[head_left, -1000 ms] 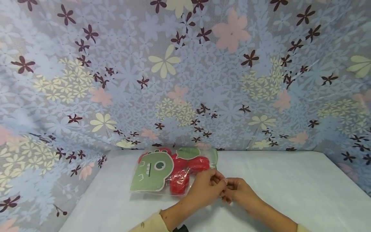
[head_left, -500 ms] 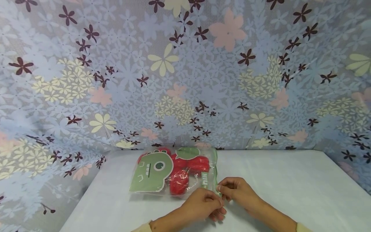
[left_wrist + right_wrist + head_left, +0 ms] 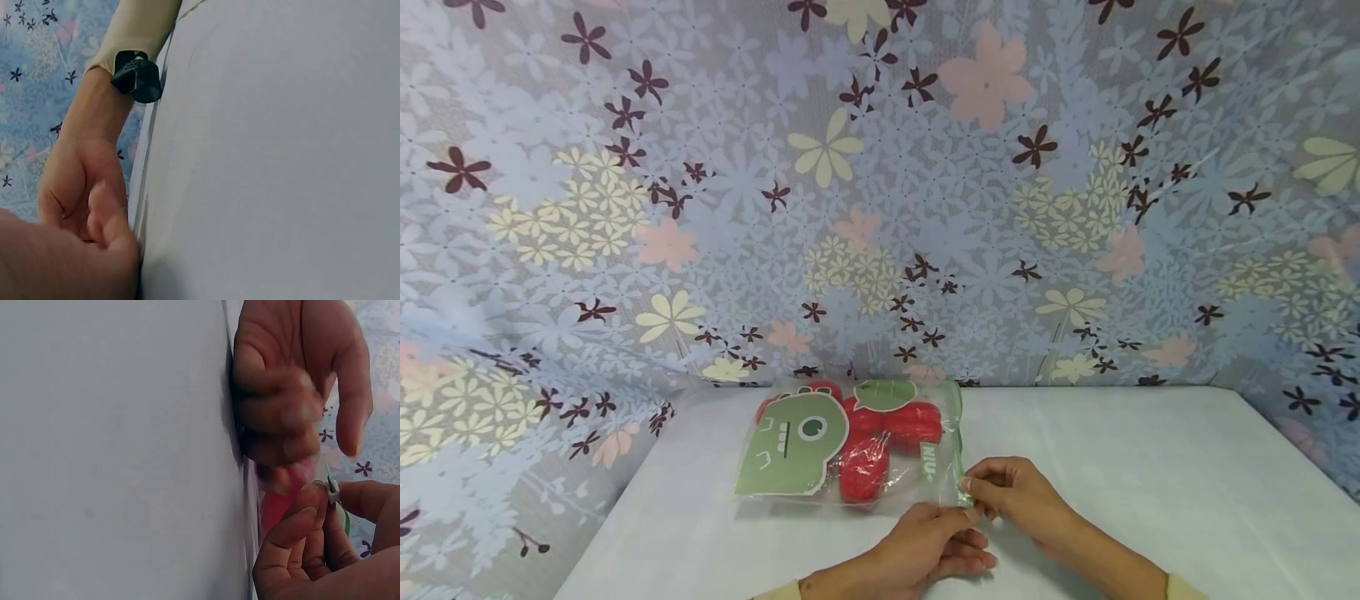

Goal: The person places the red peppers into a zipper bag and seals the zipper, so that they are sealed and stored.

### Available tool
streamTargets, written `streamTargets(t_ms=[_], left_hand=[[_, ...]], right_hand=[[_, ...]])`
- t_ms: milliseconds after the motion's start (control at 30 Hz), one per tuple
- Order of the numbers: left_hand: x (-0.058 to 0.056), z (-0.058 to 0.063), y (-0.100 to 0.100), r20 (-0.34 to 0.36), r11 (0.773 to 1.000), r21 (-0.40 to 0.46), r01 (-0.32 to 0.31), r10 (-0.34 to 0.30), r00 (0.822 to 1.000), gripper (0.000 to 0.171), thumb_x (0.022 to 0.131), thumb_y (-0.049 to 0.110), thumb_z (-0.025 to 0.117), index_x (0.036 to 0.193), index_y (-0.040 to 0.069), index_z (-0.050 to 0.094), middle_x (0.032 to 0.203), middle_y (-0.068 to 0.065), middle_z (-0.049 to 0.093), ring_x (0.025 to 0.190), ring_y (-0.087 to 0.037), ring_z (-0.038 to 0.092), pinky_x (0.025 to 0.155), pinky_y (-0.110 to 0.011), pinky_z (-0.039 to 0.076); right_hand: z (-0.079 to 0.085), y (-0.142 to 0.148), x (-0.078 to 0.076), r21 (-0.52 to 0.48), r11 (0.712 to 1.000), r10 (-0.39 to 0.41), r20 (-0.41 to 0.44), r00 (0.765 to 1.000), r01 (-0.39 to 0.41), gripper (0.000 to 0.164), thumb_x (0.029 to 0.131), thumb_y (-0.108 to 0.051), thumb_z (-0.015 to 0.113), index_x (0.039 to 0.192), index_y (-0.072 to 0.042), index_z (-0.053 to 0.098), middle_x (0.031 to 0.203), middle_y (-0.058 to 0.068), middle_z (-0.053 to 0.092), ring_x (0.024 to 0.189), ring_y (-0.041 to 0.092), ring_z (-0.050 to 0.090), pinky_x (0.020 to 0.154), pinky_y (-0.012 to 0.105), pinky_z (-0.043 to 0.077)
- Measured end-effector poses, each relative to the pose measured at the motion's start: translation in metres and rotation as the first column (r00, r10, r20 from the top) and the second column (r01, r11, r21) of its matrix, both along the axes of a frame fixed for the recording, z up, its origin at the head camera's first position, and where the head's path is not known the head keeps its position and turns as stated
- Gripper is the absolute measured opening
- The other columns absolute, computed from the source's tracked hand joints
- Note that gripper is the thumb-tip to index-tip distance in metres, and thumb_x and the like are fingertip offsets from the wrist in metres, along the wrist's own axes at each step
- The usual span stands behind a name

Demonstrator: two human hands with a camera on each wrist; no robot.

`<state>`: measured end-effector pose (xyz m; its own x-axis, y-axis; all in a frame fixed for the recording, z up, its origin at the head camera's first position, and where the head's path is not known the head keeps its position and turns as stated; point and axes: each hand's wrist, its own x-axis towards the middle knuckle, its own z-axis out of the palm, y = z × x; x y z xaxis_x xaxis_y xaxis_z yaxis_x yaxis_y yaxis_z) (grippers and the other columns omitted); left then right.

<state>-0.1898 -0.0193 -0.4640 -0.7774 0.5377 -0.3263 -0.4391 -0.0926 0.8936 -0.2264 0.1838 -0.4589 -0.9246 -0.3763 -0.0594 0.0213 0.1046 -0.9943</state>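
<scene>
A clear plastic zip bag with a green edge lies on the white table, printed with a green one-eyed monster. Several red bundles, their kind unclear, show through the plastic. At the bag's right edge, my right hand pinches the small white zip slider between thumb and forefinger. My left hand is just below the bag's near right corner, thumb apart and fingers loosely bent, with nothing seen in it. In the right wrist view, the left hand is above the right hand's fingers.
White cloth covers the table. Behind it and at both sides hangs a flowered curtain. A dark strap mount is on a sleeved wrist in the left wrist view.
My left hand has come away from the right hand, moving down and towards me, and its fingers have loosened. My right hand stays at the bag's edge. The bag's printed label is now uncovered.
</scene>
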Motion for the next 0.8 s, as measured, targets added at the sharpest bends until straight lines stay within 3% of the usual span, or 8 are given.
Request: streamTargets(t_ms=[200, 333, 567, 800], left_hand=[[-0.006, -0.004, 0.001, -0.067, 0.982, -0.017, -0.191, 0.189, 0.98, 0.036, 0.108, 0.027, 0.062, 0.111, -0.006, 0.073, 0.094, -0.009, 0.076, 0.085, -0.014, 0.075, 0.082, -0.026, 0.062], [-0.01, -0.007, 0.001, -0.114, 0.964, -0.009, -0.267, 0.264, 0.958, 0.028, 0.107, 0.019, 0.063, 0.113, -0.007, 0.073, 0.091, -0.01, 0.076, 0.08, -0.012, 0.072, 0.076, -0.023, 0.061], [-0.01, -0.01, -0.001, -0.138, 0.962, 0.0, -0.272, 0.269, 0.953, 0.018, 0.106, 0.01, 0.064, 0.112, -0.005, 0.071, 0.082, -0.004, 0.073, 0.076, -0.01, 0.068, 0.074, -0.022, 0.058], [-0.01, -0.01, -0.001, -0.158, 0.965, 0.004, -0.26, 0.258, 0.953, 0.013, 0.104, 0.005, 0.065, 0.109, -0.004, 0.071, 0.081, -0.003, 0.073, 0.074, -0.009, 0.065, 0.071, -0.02, 0.055]], right_hand=[[-0.001, 0.0, 0.0, 0.014, 1.0, 0.02, 0.005, 1.0, -0.02, 0.024, 0.103, -0.014, 0.066, 0.112, 0.008, 0.07, 0.085, 0.002, 0.069, 0.074, 0.013, 0.063, 0.065, 0.027, 0.053], [0.0, -0.001, 0.001, 0.02, 0.999, 0.032, 0.002, 1.0, -0.032, 0.025, 0.103, -0.016, 0.068, 0.11, 0.007, 0.07, 0.085, 0.003, 0.07, 0.074, 0.013, 0.063, 0.065, 0.027, 0.054], [-0.003, 0.0, 0.001, 0.032, 0.997, 0.065, -0.014, 0.998, -0.065, 0.024, 0.103, -0.015, 0.068, 0.108, 0.008, 0.069, 0.085, 0.006, 0.07, 0.072, 0.013, 0.063, 0.063, 0.027, 0.054], [-0.004, -0.002, 0.003, 0.127, 0.984, 0.129, -0.055, 0.99, -0.121, 0.022, 0.1, -0.015, 0.071, 0.092, 0.006, 0.066, 0.077, 0.006, 0.067, 0.063, 0.011, 0.059, 0.053, 0.023, 0.049]])
